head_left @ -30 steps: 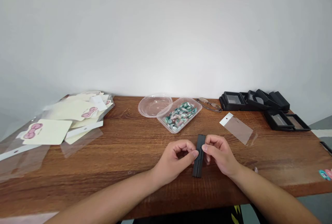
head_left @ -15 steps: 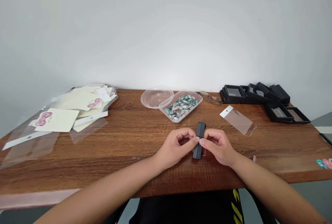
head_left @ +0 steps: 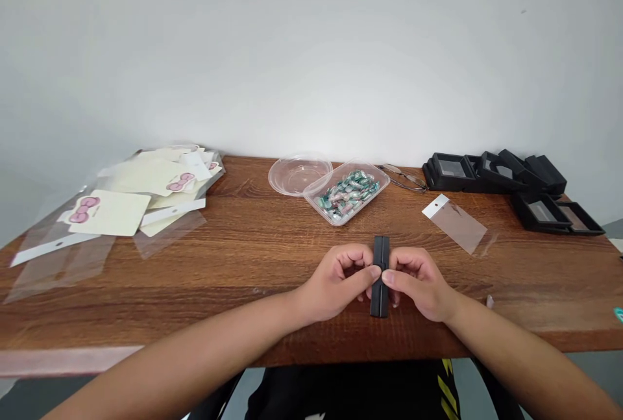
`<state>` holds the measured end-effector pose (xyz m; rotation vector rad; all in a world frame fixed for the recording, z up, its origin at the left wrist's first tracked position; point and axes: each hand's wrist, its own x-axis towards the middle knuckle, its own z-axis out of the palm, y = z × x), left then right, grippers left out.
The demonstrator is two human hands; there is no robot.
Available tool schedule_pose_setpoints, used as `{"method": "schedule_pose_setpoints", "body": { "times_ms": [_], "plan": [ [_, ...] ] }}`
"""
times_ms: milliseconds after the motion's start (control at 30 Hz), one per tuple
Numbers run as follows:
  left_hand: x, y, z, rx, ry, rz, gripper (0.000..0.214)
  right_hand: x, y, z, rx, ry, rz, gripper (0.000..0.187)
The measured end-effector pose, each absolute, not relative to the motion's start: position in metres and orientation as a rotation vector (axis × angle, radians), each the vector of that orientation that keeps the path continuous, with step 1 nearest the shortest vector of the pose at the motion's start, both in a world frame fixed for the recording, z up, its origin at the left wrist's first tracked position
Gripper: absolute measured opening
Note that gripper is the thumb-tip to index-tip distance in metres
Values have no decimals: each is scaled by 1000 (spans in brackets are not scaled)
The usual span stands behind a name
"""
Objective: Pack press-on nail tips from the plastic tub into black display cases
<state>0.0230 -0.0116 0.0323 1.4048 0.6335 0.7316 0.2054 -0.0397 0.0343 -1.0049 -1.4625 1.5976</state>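
A slim black box [head_left: 380, 252], closed with a seam running along its edge, stands on its side between my hands near the front of the table. My left hand [head_left: 341, 284] grips its left face, with the thumb on the edge by the seam. From the other side, my right hand [head_left: 422, 285] holds the right face, its thumb also at the seam. Both sets of fingers are curled, their tips partly hidden behind the box. Whatever lies inside the box cannot be seen.
Behind the hands sit a clear tray [head_left: 311, 198] of small green and pink wrapped pieces, a round clear lid [head_left: 280, 176] and eyeglasses [head_left: 410, 181]. Black boxes [head_left: 552, 173] are piled at right, near a clear bag [head_left: 460, 225]. Cream cards [head_left: 121, 212] in bags lie left.
The camera view has shifted slightly. The black box now looks straighter and its seam shows more plainly. Both thumbs have moved a little apart along the edge, still gripping it.
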Motion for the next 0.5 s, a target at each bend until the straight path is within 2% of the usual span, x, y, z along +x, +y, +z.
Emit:
{"method": "schedule_pose_setpoints", "body": {
  "times_ms": [100,300,400,500],
  "plan": [
    [22,-13,33,1434,626,756,51,205,-41,37,-996,-1527,1555,46],
    [18,-14,33,1558,632,868,25,207,-42,41,-924,-1940,990,25],
    [19,-16,35,1608,654,861,16,208,-42,42,-953,-1923,999,28],
    [20,-18,38,1593,659,835,19,207,-42,44,-982,-1790,1105,38]
  ]
}}
